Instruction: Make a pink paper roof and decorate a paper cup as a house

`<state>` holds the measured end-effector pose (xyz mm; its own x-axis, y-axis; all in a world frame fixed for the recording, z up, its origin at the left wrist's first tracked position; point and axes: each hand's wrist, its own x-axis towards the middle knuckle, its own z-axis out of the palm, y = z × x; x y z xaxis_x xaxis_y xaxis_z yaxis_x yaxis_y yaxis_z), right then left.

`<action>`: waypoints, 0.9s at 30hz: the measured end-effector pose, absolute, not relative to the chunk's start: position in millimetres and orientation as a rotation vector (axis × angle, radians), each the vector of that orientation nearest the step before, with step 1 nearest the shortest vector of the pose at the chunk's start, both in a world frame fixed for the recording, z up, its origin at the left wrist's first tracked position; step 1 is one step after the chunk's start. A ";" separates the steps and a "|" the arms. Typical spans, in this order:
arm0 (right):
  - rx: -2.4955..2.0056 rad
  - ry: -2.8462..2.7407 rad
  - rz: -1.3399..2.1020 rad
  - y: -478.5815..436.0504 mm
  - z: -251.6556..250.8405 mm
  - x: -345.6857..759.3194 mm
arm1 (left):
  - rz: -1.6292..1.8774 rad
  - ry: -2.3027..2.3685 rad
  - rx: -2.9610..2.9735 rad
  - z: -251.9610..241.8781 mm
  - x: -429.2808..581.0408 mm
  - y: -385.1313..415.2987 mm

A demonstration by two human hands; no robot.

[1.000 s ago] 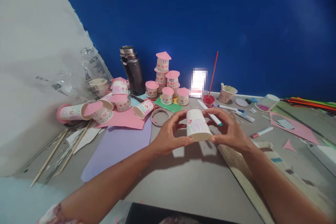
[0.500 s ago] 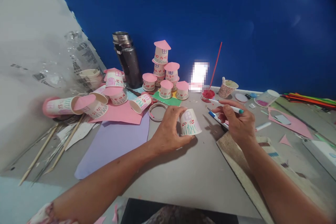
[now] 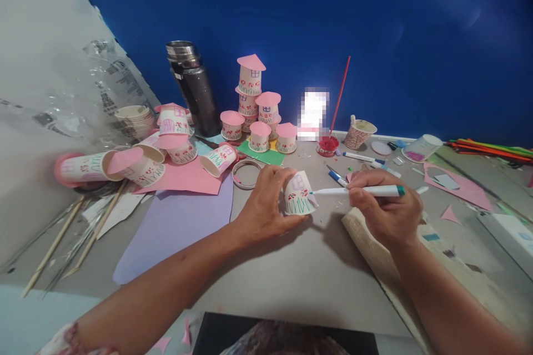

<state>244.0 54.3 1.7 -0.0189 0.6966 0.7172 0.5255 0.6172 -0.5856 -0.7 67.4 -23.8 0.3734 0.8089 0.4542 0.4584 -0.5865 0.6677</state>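
Note:
A small white paper cup (image 3: 298, 199) is gripped at its left side by my left hand (image 3: 266, 202), upside down and slightly tilted over the table. On it are a purple window, red flowers and green grass strokes. My right hand (image 3: 381, 202) pinches a white marker (image 3: 378, 191) with a green end cap. The marker's green tip is at the cup's right side, by the flowers; whether it touches, I cannot tell. Below and behind the right hand lies a blue-capped marker (image 3: 338, 178). A tape roll (image 3: 245, 174) lies just behind my left hand.
Several decorated cups with pink paper roofs (image 3: 260, 138) stand at the back, some stacked. A dark thermos (image 3: 195, 91) is left of them. Purple paper (image 3: 179, 233) lies left, a stained cloth (image 3: 366, 249) under my right arm. A red dish (image 3: 328, 146) holds a thin red stick.
My right hand has swung the marker round, so its tip now meets or nears the cup's right side. The left hand still holds the cup. The view has shifted slightly.

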 end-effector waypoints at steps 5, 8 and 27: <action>-0.967 -1.796 0.143 53.5 7.0 239.4 | 1.098 1.082 2.267 -22.6 -0.6 65.8; -0.919 -1.826 0.162 54.4 8.2 238.0 | 1.082 1.091 2.269 -21.8 0.0 65.3; -0.860 -1.943 0.179 55.7 12.2 237.3 | 1.109 1.056 2.332 -26.0 0.6 64.8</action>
<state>237.3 55.7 12.2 -0.2836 0.6340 0.7195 0.4919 0.7402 -0.4584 0.6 64.8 -26.0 0.4156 0.7505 0.5137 0.4765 -0.6608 0.5799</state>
